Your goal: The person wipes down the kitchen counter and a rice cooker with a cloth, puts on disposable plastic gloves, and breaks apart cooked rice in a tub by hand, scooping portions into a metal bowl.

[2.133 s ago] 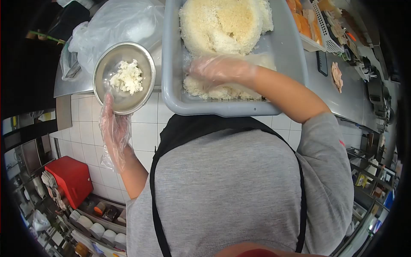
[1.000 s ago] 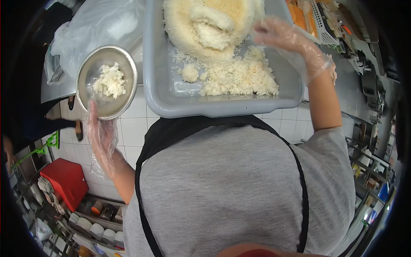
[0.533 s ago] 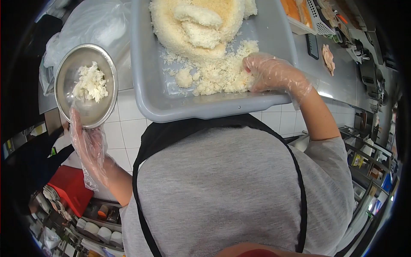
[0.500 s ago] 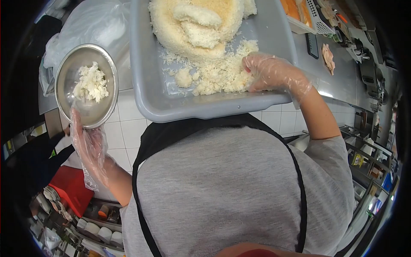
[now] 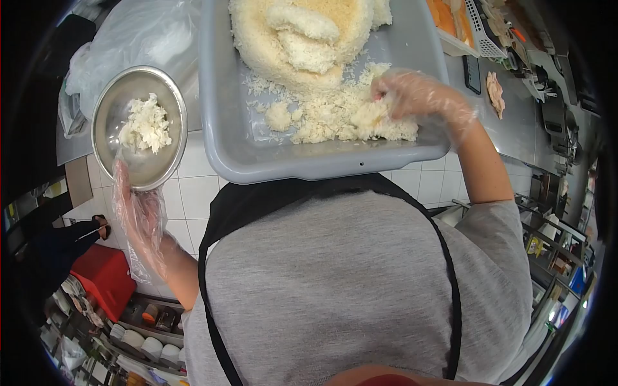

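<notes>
A large grey tub (image 5: 302, 168) holds a big moulded mass of white rice (image 5: 257, 51) and loose rice (image 5: 328, 119) along its near side. My right hand (image 5: 418, 96), in a clear plastic glove, is at the right end of the loose rice, its fingers curled at the grains. Whether rice is pinched between them is too blurred to tell. My left hand (image 5: 141, 215), also gloved, grips the near rim of a round metal bowl (image 5: 106, 128), thumb over the edge. A clump of rice (image 5: 148, 125) lies in the bowl.
Clear plastic bags (image 5: 138, 42) lie behind the bowl. Right of the tub are a dark phone-like object (image 5: 472, 74), a pinkish crumpled item (image 5: 495, 95) and a white basket (image 5: 484, 32). At lower left are a red bin (image 5: 106, 276) and a person's dark-clothed legs (image 5: 64, 241).
My right hand has risen slightly from the loose rice, uncovering more grains below it. My left hand and the bowl have shifted slightly right.
</notes>
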The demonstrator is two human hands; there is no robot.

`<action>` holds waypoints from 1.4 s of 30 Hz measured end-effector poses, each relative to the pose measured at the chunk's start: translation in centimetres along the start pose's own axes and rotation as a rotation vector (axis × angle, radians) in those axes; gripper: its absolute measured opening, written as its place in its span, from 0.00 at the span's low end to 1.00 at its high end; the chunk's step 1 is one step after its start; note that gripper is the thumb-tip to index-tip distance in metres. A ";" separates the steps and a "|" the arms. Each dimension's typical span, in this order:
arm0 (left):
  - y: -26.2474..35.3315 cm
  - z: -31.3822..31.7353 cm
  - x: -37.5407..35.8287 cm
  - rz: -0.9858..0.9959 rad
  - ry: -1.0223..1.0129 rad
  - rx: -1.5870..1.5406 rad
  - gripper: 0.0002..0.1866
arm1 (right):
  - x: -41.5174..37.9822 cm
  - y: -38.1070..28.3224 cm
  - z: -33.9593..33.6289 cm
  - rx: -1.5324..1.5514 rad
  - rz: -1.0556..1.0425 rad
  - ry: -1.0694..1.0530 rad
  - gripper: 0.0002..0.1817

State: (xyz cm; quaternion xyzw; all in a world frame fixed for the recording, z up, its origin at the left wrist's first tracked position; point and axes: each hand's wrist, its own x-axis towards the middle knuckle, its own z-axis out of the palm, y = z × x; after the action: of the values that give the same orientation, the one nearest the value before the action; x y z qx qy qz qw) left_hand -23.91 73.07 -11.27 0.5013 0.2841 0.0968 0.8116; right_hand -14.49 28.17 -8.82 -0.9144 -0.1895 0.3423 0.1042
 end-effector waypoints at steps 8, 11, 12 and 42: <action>0.2 -0.2 0.6 -0.002 -0.083 0.009 0.27 | -0.6 0.4 -1.7 0.077 0.180 0.052 0.26; 0.2 -0.6 1.0 -0.038 -0.106 -0.026 0.27 | 0.4 0.7 -0.8 0.132 -0.029 0.241 0.28; 0.2 -0.5 0.9 -0.041 -0.079 -0.059 0.26 | 0.5 -0.6 -0.7 0.179 0.061 0.254 0.28; 0.2 0.3 -0.1 -0.037 0.018 -0.101 0.25 | 2.0 -0.3 -5.8 0.880 -0.092 0.419 0.43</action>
State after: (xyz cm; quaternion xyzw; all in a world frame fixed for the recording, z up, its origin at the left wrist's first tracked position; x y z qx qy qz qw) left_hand -23.73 72.89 -10.95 0.4535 0.2954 0.1008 0.8348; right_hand -9.31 28.89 -5.56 -0.8236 -0.0421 0.1935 0.5315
